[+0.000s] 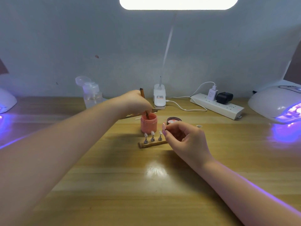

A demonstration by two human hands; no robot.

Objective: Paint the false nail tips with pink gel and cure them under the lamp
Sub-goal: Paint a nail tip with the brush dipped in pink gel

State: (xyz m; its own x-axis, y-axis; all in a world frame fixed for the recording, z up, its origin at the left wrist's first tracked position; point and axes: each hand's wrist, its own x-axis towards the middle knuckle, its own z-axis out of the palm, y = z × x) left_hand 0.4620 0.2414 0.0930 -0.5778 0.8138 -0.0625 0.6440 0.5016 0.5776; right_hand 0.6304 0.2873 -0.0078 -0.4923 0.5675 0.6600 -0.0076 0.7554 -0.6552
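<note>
My left hand [136, 101] grips a brown-handled brush [143, 97] whose tip dips into an open jar of pink gel [148, 123] at the table's middle. My right hand [184, 136] pinches a pink-coated false nail tip [163, 126] just right of the jar. Below the jar, a wooden strip [151, 143] carries three small metal stands, each with a clear nail tip [152, 133] on top. The jar's lid [174, 120] lies open side up behind my right hand. A curing lamp [275, 104] glows violet at the far right.
A second glowing lamp [6, 101] sits at the left edge. At the back stand a clear pump bottle [92, 95], a white clip desk lamp [160, 97] with cable, and a power strip [216, 106] with two plugs. More brushes [135, 115] lie behind the jar.
</note>
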